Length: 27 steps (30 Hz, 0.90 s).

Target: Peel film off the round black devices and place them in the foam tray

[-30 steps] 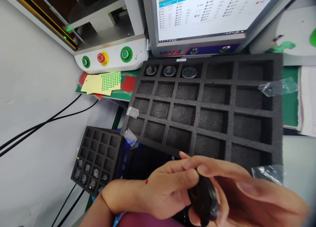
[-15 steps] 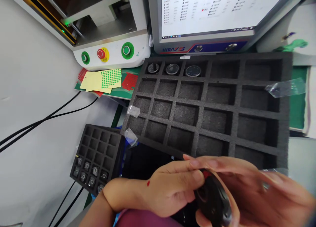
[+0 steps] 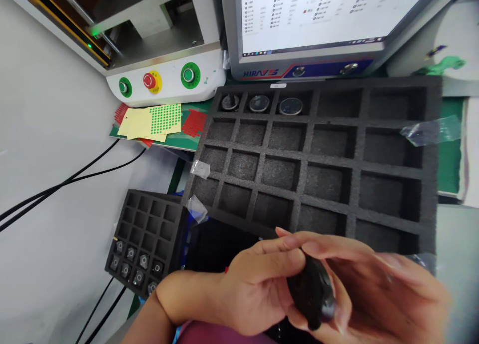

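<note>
Low in the view, both my hands are closed around a thick, round black device (image 3: 312, 295) that looks like a watch body. My left hand (image 3: 254, 284) reaches in from the lower left, its thumb on the device's upper edge. From the right side, my right hand (image 3: 381, 284) wraps it, fingers along its far edge and underneath. The device is tilted, and its face is partly hidden by my fingers. A large black foam tray (image 3: 262, 179) lies just beyond my hands. Three round, glass-faced pieces (image 3: 291, 106) sit in its far row, toward the left.
Another foam tray (image 3: 149, 214) at lower left holds several small parts. Yellow sheets with green dots (image 3: 164, 119) and red strips (image 3: 194, 123) lie beside a machine panel with buttons (image 3: 149, 81). A monitor (image 3: 310, 19) stands behind the large tray. Clear tape (image 3: 430, 131) sticks to its right edge.
The black device has turned in my hands, and the red spot near my left thumb is out of sight. Both hands have shifted slightly left.
</note>
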Each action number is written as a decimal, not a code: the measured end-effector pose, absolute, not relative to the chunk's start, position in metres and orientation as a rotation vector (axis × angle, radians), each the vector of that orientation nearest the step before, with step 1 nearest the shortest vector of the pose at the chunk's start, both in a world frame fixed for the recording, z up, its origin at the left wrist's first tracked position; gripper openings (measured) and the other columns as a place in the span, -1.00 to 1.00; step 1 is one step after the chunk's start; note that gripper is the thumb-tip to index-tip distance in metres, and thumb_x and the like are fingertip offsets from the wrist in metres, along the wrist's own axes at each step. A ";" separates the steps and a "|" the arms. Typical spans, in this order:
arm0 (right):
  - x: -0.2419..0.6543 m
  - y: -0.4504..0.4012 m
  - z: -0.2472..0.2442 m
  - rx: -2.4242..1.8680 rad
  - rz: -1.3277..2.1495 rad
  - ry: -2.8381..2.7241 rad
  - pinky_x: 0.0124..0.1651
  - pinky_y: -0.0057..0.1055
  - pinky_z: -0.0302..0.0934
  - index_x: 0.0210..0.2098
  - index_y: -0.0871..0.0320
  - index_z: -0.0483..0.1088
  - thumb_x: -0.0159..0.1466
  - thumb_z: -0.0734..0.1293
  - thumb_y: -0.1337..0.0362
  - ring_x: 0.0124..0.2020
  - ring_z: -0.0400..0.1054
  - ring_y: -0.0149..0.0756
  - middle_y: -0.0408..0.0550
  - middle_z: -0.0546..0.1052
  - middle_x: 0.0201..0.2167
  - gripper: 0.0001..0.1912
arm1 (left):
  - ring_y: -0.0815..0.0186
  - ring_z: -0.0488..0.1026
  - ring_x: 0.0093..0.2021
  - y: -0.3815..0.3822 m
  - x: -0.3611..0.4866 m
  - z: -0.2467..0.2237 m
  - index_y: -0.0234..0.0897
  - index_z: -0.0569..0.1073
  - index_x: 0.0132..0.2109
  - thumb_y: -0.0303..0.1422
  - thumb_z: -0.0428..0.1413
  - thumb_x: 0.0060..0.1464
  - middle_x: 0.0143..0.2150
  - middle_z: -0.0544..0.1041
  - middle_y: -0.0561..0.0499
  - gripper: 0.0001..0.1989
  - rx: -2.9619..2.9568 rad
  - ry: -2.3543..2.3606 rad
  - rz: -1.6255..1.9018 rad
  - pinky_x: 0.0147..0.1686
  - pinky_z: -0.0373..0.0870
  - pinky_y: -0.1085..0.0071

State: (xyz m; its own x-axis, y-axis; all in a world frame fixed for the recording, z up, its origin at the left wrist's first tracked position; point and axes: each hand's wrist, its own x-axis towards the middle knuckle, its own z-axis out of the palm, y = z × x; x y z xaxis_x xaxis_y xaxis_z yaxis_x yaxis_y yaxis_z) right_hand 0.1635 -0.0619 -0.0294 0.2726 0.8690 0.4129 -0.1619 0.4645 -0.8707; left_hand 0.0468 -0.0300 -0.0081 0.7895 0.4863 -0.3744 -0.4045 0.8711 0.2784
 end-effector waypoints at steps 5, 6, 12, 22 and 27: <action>0.153 -0.061 -0.027 -0.775 0.794 -0.989 0.07 -0.09 0.48 0.21 0.10 0.29 0.18 0.50 0.43 -0.08 0.52 -0.14 -0.02 0.54 -0.02 -0.36 | 0.48 0.26 -0.62 -0.029 0.047 -0.005 -0.32 0.37 -0.39 -0.02 0.17 0.07 -0.55 0.40 0.04 -0.59 0.206 0.452 0.525 -0.64 0.04 0.51; 0.151 -0.060 -0.028 -0.764 0.781 -0.980 0.09 -0.11 0.47 0.19 0.12 0.30 0.19 0.49 0.44 -0.06 0.51 -0.15 -0.02 0.53 -0.01 -0.39 | 0.49 0.25 -0.62 -0.029 0.047 -0.004 -0.32 0.36 -0.40 -0.02 0.16 0.07 -0.55 0.40 0.04 -0.58 0.222 0.455 0.528 -0.63 0.04 0.51; 0.152 -0.053 -0.041 -0.706 0.802 -0.964 0.15 -0.19 0.40 0.25 0.06 0.21 0.21 0.41 0.53 0.05 0.44 -0.22 -0.03 0.48 0.01 -0.32 | 0.49 0.24 -0.60 -0.004 0.045 0.004 -0.34 0.36 -0.42 0.03 0.17 0.08 -0.54 0.38 0.04 -0.53 0.462 0.650 0.418 -0.58 0.14 0.54; 0.172 -0.078 -0.046 -0.849 0.650 -1.067 0.03 -0.08 0.45 0.25 0.18 0.19 0.19 0.26 0.61 0.01 0.46 -0.09 0.18 0.41 0.09 -0.35 | 0.36 0.44 -0.50 0.128 0.045 -0.024 -0.31 0.48 -0.26 -0.32 0.24 0.04 -0.49 0.47 0.11 -0.84 1.928 1.374 0.447 -0.43 0.41 0.44; 0.179 -0.079 -0.047 -0.977 0.573 -1.126 -0.15 -0.30 0.51 0.05 0.21 0.34 0.23 0.29 0.56 -0.21 0.52 -0.21 0.08 0.54 -0.17 -0.60 | 0.16 0.44 -0.04 0.126 0.053 -0.022 -0.30 0.51 -0.24 -0.46 0.29 -0.02 -0.11 0.51 -0.10 -0.84 2.188 1.450 0.565 0.04 0.38 0.20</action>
